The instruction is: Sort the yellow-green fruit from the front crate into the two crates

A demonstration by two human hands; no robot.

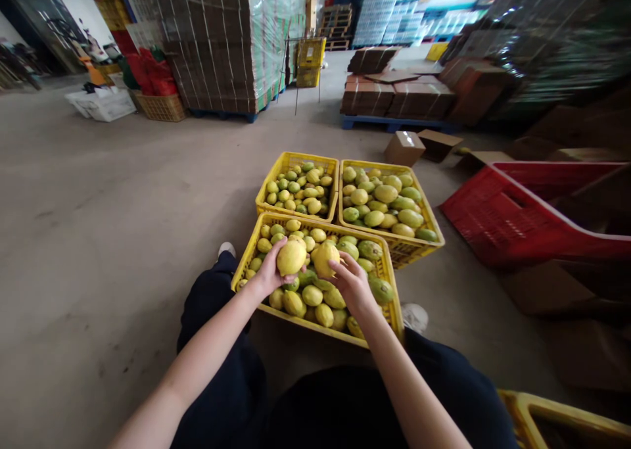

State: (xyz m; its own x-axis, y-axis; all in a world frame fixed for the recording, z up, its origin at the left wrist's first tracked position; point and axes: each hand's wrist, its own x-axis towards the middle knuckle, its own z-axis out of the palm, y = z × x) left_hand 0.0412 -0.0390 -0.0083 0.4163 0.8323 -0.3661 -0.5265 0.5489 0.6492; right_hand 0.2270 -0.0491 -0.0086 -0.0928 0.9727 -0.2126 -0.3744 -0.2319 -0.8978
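My left hand (270,270) is closed around a yellow lemon (291,258), its palm turned up. A short gap to the right, my right hand (351,279) grips another yellow lemon (326,259) with fingers and thumb. More yellow fruit shows just behind each held lemon; whether it is also in the hands I cannot tell. Both hands are above a yellow plastic crate (248,252) full of yellow and green lemons (312,296), which stands on the floor between my legs.
Against its far side stand two more yellow crates of lemons, a left one (296,213) with smaller fruit and a right one (411,255) with larger. A red crate (486,219) is at right, near cardboard boxes (404,148). Wrapped pallet stacks (211,48) stand behind.
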